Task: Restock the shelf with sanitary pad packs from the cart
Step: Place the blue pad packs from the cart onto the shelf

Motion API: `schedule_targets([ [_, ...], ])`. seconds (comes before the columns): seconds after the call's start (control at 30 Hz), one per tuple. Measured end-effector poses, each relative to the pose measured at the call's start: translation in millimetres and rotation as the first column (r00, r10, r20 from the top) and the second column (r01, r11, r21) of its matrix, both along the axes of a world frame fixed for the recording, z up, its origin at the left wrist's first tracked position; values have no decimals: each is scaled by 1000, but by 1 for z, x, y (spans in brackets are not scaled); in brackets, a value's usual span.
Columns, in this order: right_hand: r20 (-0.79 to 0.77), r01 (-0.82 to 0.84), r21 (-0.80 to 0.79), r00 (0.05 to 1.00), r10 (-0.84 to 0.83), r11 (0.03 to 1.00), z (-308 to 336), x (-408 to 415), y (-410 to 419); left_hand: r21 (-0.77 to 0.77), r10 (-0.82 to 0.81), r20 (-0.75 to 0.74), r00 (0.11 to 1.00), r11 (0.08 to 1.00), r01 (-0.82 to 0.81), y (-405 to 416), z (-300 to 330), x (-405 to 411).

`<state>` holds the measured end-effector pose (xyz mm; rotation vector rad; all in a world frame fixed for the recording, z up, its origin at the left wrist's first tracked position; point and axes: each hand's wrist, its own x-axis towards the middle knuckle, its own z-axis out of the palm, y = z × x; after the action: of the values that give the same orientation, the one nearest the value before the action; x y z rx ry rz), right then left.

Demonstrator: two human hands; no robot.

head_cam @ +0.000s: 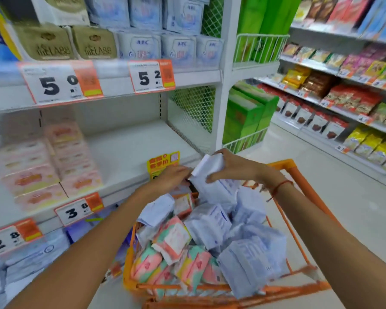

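1. At centre frame, both hands meet over the far end of the cart (298, 175), which is orange and fills the lower middle of the frame.
2. The right hand (232, 166) has its fingers curled over a pale blue-white pack (210, 172) and grips it from above; the pack is lifted above the heap, tilted.
3. The left hand (176, 177) reaches to the pack's left edge; its fingertips touch or pinch that edge (blur hides which, so I cannot tell whether they are closed on it).
4. A red string (279, 186) circles the right wrist.
5. The heap of packs (210, 241) in the cart mixes pale blue ones on the right with pink and green ones at lower left.
6. The shelf (129, 150) at middle left is bare on its right part; pink packs (49, 166) are stacked on its left part.
7. Price tags (152, 76) hang along the shelf edges, and blue packs (178, 50) line the upper shelf.
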<state>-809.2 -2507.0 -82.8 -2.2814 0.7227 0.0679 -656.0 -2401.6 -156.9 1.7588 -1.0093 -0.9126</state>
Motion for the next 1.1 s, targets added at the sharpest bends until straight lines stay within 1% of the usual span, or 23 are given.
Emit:
schedule_targets([
  [0.03, 62, -17, 36, 998, 14, 999, -2, 3, 7, 11, 29, -69, 997, 1000, -28, -2, 1, 1],
  [0.1, 144, -40, 26, 989, 36, 999, -1, 8, 23, 0, 77, -167, 983, 997, -78, -3, 2, 9],
  [0.13, 169, -50, 25, 985, 45, 998, -8, 11, 21, -15, 72, -199, 977, 997, -76, 1, 4, 13],
  [0.17, 234, -63, 52, 971, 50, 997, -9, 14, 27, -38, 46, -222, 974, 998, -56, 7, 4, 16],
  [0.2, 265, -101, 62, 961, 81, 993, -16, 18, 26, -69, 21, -224, 974, 997, -37, 14, 2, 21],
  [0.23, 310, -121, 109, 947, 82, 987, -19, 20, 33, -104, 11, -213, 977, 994, -34, 21, 0, 23],
  [0.27, 332, -131, 110, 939, 88, 985, -27, 23, 31, -139, 19, -205, 979, 989, -49, 29, -1, 24],
  [0.3, 358, -134, 138, 931, 76, 981, -32, 27, 33, -174, 38, -210, 977, 982, -76, 35, -2, 25],
  [0.37, 414, -123, 143, 909, 53, 982, -38, 34, 39, -218, 90, -257, 962, 965, -148, 45, -5, 28],
  [0.43, 464, -114, 151, 886, 31, 982, -46, 40, 40, -251, 112, -281, 953, 950, -186, 53, -9, 31],
  [0.53, 490, -98, 212, 872, -19, 972, -50, 48, 47, -290, 159, -297, 942, 924, -247, 65, -13, 36],
  [0.63, 523, -84, 312, 847, -97, 946, -53, 51, 62, -266, 198, -344, 918, 917, -297, 80, -14, 29],
  [0.7, 546, -100, 353, 829, -118, 930, -57, 52, 73, -226, 199, -333, 922, 932, -283, 92, -16, 25],
  [0.73, 552, -113, 379, 824, -126, 919, -59, 50, 79, -192, 200, -351, 915, 941, -279, 98, -16, 25],
  [0.8, 576, -156, 463, 801, -163, 872, -63, 46, 90, -106, 175, -431, 885, 964, -243, 113, -15, 25],
  [0.87, 599, -204, 558, 770, -220, 805, -65, 42, 100, -66, 128, -518, 846, 980, -189, 127, -15, 20],
  [0.9, 605, -218, 578, 762, -233, 787, -66, 40, 104, -75, 127, -535, 835, 977, -197, 131, -15, 17],
  [0.93, 602, -215, 581, 763, -236, 785, -66, 39, 109, -112, 147, -523, 840, 965, -239, 135, -16, 14],
  [1.0, 572, -180, 585, 783, -245, 791, -66, 35, 118, -225, 242, -458, 856, 899, -374, 140, -17, 8],
  [1.03, 560, -174, 598, 789, -252, 782, -66, 33, 123, -258, 274, -466, 841, 868, -425, 145, -17, 7],
  [1.07, 563, -192, 623, 783, -265, 758, -66, 32, 127, -250, 265, -509, 819, 865, -435, 150, -16, 8],
  [1.1, 580, -226, 653, 763, -286, 723, -66, 32, 131, -211, 220, -552, 804, 896, -390, 155, -14, 9],
])
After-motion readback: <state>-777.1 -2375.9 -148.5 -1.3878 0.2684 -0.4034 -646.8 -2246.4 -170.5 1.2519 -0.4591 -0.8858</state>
